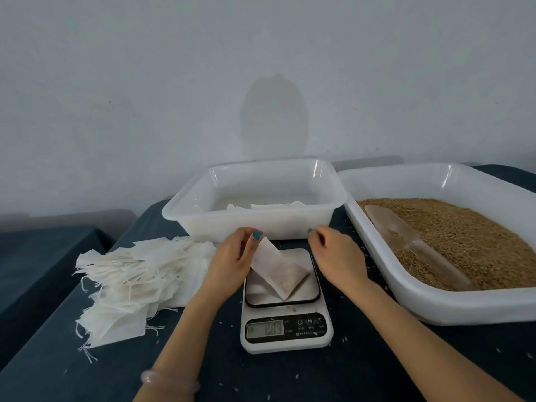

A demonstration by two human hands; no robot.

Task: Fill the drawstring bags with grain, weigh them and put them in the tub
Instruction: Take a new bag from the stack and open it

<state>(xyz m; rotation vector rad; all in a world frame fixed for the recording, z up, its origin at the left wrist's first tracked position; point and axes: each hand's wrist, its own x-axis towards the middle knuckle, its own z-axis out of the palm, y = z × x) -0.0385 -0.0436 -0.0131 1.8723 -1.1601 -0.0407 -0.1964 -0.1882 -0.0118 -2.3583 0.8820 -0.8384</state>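
So the dark-clothed table [203,372] is pretty packed along the back. Biggest thing is the white tray [435,309] at the right edge, full of grain [452,233], with its near corner jutting toward the front. Its left rim runs right up against the tub [252,224], which sits mid-table at the back edge; I can't tell if they actually touch. A few filled bags [261,206] lie flat in the bottom of the tub.

The messy heap of empty bags [130,274] spreads along the left edge, strings trailing off toward the front. The scale [285,340] is wedged into the gap between heap and tray, its platform just in front of the tub's wall. The only open stretch is the front strip of cloth on either side of the forearms, dotted with stray grains.

A clear scoop [406,242] lies in the grain near the tray's left rim.

The bag [278,271] rests on the scale platform, its top tilted up. The left hand [232,256] pinches that top, thumb over it. The right hand [336,250] hovers by the tub's front wall with fingers curled; whether it's got a string, can't tell.
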